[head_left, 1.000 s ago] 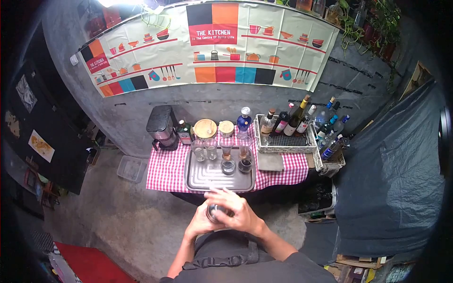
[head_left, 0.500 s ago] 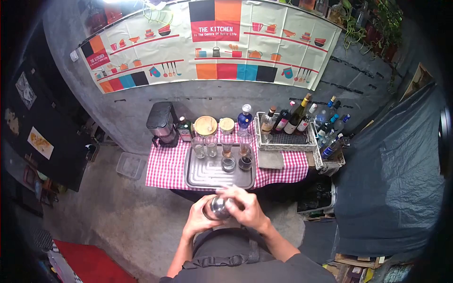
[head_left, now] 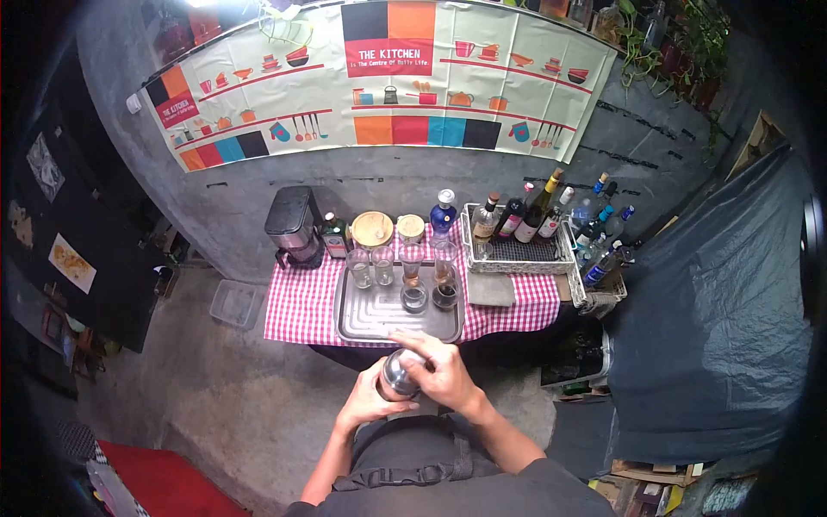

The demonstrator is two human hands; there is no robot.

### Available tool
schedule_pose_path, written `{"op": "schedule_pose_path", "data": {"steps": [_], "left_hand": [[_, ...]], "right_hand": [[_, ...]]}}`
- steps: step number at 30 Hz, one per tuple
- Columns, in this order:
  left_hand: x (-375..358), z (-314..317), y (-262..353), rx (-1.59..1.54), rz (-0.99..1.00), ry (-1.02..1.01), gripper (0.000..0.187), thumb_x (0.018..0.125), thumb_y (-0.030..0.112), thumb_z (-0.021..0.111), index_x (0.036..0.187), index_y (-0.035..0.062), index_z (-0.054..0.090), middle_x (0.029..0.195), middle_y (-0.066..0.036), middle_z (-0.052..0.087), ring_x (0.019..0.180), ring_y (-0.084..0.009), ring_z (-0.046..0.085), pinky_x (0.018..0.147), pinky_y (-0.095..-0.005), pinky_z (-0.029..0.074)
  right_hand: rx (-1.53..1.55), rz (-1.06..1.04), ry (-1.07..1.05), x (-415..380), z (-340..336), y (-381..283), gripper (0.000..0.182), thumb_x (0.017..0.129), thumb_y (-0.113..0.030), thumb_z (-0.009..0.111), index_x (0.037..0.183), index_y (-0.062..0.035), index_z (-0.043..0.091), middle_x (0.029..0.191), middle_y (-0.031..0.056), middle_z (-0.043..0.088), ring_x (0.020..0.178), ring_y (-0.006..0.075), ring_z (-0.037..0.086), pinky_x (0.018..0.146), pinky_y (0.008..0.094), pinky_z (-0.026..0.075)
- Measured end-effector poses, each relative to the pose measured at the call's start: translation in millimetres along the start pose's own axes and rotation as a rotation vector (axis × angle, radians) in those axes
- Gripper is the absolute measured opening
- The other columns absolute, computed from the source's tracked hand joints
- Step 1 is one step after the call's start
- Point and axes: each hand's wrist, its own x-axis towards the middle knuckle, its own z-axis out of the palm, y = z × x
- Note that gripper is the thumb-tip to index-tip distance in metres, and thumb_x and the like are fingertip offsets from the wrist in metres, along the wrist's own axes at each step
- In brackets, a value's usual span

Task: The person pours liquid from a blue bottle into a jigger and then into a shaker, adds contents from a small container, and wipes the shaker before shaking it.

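Observation:
My left hand (head_left: 366, 401) is wrapped around a shiny metal cocktail shaker (head_left: 396, 379), held in front of my body just off the table's front edge. Over the shaker's upper end lies my right hand (head_left: 444, 379), its thumb against the metal and its fingers reaching across the far side. That hand hides part of the top. Beyond them on the table is a metal tray (head_left: 366, 323). It carries several glasses, among them a stemmed glass of dark liquid (head_left: 445, 295) and a clear round one (head_left: 414, 298).
A coffee maker (head_left: 294, 228) and a green bottle (head_left: 335, 235) stand at the back left. Two lidded jars and a blue bottle (head_left: 443, 215) are behind the tray. A white basket (head_left: 517, 264) of bottles and a folded cloth (head_left: 491, 290) sit on the right.
The shaker and both hands have shifted slightly. My right hand has moved a little down and its fingers have come lower over the shaker's top.

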Motion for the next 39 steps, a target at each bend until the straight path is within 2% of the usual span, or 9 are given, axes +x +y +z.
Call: {"op": "schedule_pose_path", "data": {"steps": [4,9,12,16,22,26,32,36,39], "left_hand": [[0.9,-9.9,-5.6,0.101,0.056,-0.033,0.08,0.058,0.015,0.099,0.127,0.0029,0.061,0.116,-0.009,0.071,0.107,-0.0179,0.068,0.097,-0.0352,0.054],[-0.9,-8.0,-6.0,0.077,0.063,0.037,0.081,0.059,0.008,0.097,0.13,0.0037,0.057,0.123,-0.008,0.064,0.117,-0.018,0.061,0.103,-0.0361,0.05],[0.1,2.5,0.6,-0.17,-0.02,-0.02,0.08,0.059,0.014,0.098,0.129,0.0023,0.06,0.118,-0.009,0.068,0.112,-0.0183,0.066,0.099,-0.0361,0.053],[2.1,-12.8,-2.3,0.052,0.072,-0.028,0.077,0.059,0.013,0.098,0.126,0.0014,0.063,0.115,-0.009,0.071,0.105,-0.0182,0.068,0.095,-0.0357,0.055],[-1.4,1.4,-0.9,-0.097,0.008,-0.048,0.075,0.063,0.016,0.097,0.128,0.0028,0.061,0.116,-0.008,0.069,0.106,-0.0168,0.066,0.097,-0.034,0.053],[-3.8,-14.2,-18.4,0.122,0.092,-0.091,0.068,0.062,0.012,0.096,0.121,0.0031,0.064,0.115,-0.008,0.07,0.105,-0.0169,0.067,0.093,-0.0355,0.055],[-11.1,-11.1,-7.1,-0.024,-0.011,0.034,0.071,0.06,0.015,0.097,0.121,0.0032,0.065,0.117,-0.007,0.07,0.105,-0.0172,0.067,0.095,-0.0357,0.054],[-8.3,-26.2,-8.9,0.158,0.17,-0.068,0.07,0.06,0.016,0.097,0.121,0.0024,0.065,0.118,-0.01,0.07,0.104,-0.0202,0.07,0.094,-0.0368,0.055],[-11.9,-41.0,-5.5,0.169,0.08,-0.009,0.073,0.059,0.017,0.097,0.123,0.0025,0.066,0.118,-0.01,0.071,0.104,-0.0215,0.071,0.094,-0.0372,0.055]], "right_hand": [[-0.012,-0.17,-0.274,-12.1,-4.0,-8.9,0.038,0.093,-0.015,0.067,0.128,-0.0022,0.067,0.136,0.0146,0.067,0.137,0.0363,0.055,0.117,0.0525,0.037],[0.093,0.059,-0.036,0.2,-5.6,1.5,0.037,0.094,-0.014,0.067,0.128,0.0009,0.067,0.13,0.0202,0.069,0.126,0.0367,0.063,0.108,0.0438,0.048],[-0.096,-0.097,-0.049,3.6,4.7,-6.9,0.04,0.094,-0.016,0.068,0.13,0.0003,0.066,0.13,0.0203,0.069,0.127,0.0382,0.062,0.109,0.0447,0.047],[-0.019,-0.164,-0.209,-12.0,-2.2,-12.0,0.036,0.094,-0.015,0.066,0.129,-0.0049,0.069,0.131,0.017,0.069,0.135,0.0332,0.057,0.119,0.0543,0.033],[-0.052,-0.001,0.001,0.6,6.3,-10.3,0.036,0.094,-0.015,0.065,0.127,-0.0009,0.068,0.129,0.0183,0.07,0.129,0.0368,0.062,0.113,0.0462,0.043],[-0.022,-0.159,-0.265,-11.7,7.6,-13.7,0.035,0.092,-0.013,0.068,0.127,-0.0074,0.07,0.131,0.0139,0.07,0.136,0.036,0.057,0.118,0.0584,0.033],[0.068,0.127,-0.01,-1.2,13.0,-5.5,0.034,0.096,-0.017,0.064,0.125,-0.0005,0.069,0.127,0.0176,0.071,0.129,0.035,0.062,0.116,0.0513,0.04],[-0.073,-0.118,-0.319,-4.2,24.6,-10.3,0.036,0.096,-0.022,0.065,0.129,-0.0054,0.068,0.137,0.015,0.066,0.138,0.0339,0.054,0.118,0.0533,0.035],[-0.074,-0.057,-0.261,-6.9,18.9,-6.2,0.031,0.096,-0.019,0.065,0.124,-0.0057,0.07,0.134,0.0157,0.068,0.135,0.0356,0.057,0.117,0.0541,0.036]]}}
